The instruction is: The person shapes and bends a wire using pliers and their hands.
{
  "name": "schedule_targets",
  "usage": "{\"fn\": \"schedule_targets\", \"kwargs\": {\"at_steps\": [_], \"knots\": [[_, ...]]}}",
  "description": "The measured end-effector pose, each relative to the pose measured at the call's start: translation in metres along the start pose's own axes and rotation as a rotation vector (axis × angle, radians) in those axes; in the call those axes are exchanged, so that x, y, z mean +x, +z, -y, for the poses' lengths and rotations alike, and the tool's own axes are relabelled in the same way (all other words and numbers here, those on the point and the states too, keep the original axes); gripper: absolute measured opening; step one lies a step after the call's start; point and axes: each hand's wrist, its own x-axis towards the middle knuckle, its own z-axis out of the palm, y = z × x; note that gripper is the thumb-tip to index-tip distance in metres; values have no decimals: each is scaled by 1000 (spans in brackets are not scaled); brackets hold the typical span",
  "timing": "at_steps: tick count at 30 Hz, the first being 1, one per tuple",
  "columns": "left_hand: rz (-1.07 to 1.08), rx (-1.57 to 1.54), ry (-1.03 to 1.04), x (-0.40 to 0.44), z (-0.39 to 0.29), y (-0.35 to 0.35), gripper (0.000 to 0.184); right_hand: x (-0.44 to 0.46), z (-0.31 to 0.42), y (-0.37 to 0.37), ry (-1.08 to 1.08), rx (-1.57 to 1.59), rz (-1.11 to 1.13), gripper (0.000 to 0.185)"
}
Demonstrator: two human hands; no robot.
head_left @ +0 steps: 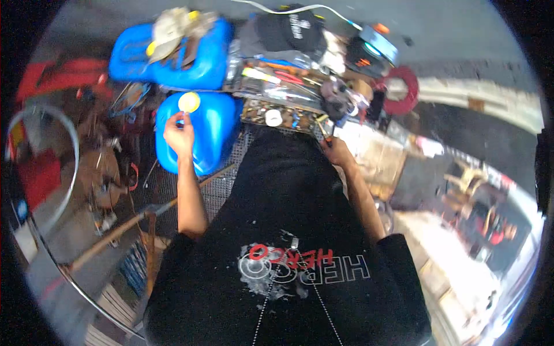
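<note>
My left hand is closed at the near edge of a round yellow disc or cap, with fingertips touching it. Beneath them is a blue plastic container. On the right, my right hand is wrapped round a small tool with a dark and orange handle and a light-coloured head, pointing up and left. The tool's exact kind is too blurred to tell. Beside its head lies a tray of small mixed parts, with a white ring on it.
Another blue container bears a light cap. A black cap, long tools and a red coil lie further back. Cardboard is at the right. A wooden handle slants across the lower left.
</note>
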Motion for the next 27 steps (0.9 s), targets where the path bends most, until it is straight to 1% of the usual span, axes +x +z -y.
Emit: {"fn": "schedule_targets", "kwargs": {"at_steps": [1,2,4,5,6,7,9,11,12,13,14,15,16,17,18,19,21,23,24,26,27], "knots": [[43,-34,186,-7,-17,24,18,-5,-7,0,88,-28,105,38],[199,-92,203,-16,-36,49,18,-14,-15,-2,126,-11,84,38],[428,-210,518,-36,-71,110,18,-26,-25,-8,148,10,170,41],[665,-151,456,-48,-96,133,18,-31,-31,-7,181,-1,171,39],[814,-43,610,-52,-121,151,19,-37,-41,-6,198,17,158,39],[751,-10,755,-61,-121,186,18,-46,-53,-4,190,50,125,39],[890,163,766,-64,-136,240,22,-66,-73,1,205,97,81,39],[989,307,782,-61,-155,273,25,-87,-89,4,229,148,-83,40],[1040,364,790,-57,-167,283,26,-97,-98,5,251,162,-96,40],[1104,481,853,-50,-165,308,27,-106,-107,7,291,194,-125,40],[1111,552,934,-48,-164,324,25,-116,-115,10,330,225,-153,40],[1153,601,1015,-44,-167,332,23,-128,-120,14,306,227,-270,40],[1193,653,1093,-42,-169,339,21,-136,-119,8,328,242,-277,40],[1224,711,1134,-40,-170,346,18,-145,-120,0,437,290,-151,37],[1177,625,1166,-41,-170,345,17,-152,-123,-3,539,339,-23,34],[1193,638,1163,-42,-170,346,16,-159,-132,7,550,347,-73,34],[1213,654,1172,-43,-179,350,15,-165,-141,14,542,370,-87,35],[1269,848,1125,-49,-188,348,16,-169,-150,16,529,379,-92,36],[1271,851,1126,-48,-184,347,16,-167,-145,7,546,363,-85,36],[1149,641,1275,-36,-172,345,21,-156,-136,-13,550,346,-82,37],[1122,479,1273,-33,-180,327,23,-151,-133,-21,484,331,-178,37]]}}
